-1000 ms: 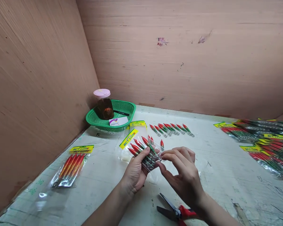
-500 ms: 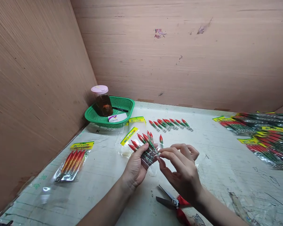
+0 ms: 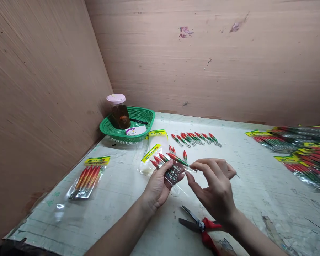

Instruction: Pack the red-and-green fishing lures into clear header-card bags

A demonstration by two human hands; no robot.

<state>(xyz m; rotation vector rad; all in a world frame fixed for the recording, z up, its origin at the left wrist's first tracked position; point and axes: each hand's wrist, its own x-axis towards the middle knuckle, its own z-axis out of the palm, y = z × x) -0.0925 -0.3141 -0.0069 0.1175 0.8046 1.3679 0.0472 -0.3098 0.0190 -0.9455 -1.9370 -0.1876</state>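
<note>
In my left hand (image 3: 156, 188) is a bunch of red-and-green fishing lures (image 3: 162, 158), fanned out with the red tips pointing up and left. Clear plastic covers their hook ends, with my thumb pressing on top. One more lure (image 3: 178, 159) lies at an angle across the right of the bunch, and my right hand (image 3: 214, 186) has its hook end between thumb and fingers. Just beyond, a yellow-headed clear packet (image 3: 150, 153) rests on the table. Red-handled scissors (image 3: 201, 225) lie open below my right hand.
Several loose lures (image 3: 196, 138) form a row behind my hands. A green basket (image 3: 109, 133) holds a lidded jar (image 3: 120, 115), a pen and a small box. Packed lures (image 3: 86, 179) lie left; piled packets (image 3: 306, 163) lie right. Wooden panels stand left and behind.
My right hand has drawn one lure's hook end rightward, so that lure now sits apart from the bunch. My left hand keeps hold of the others. The whole view has shifted slightly.
</note>
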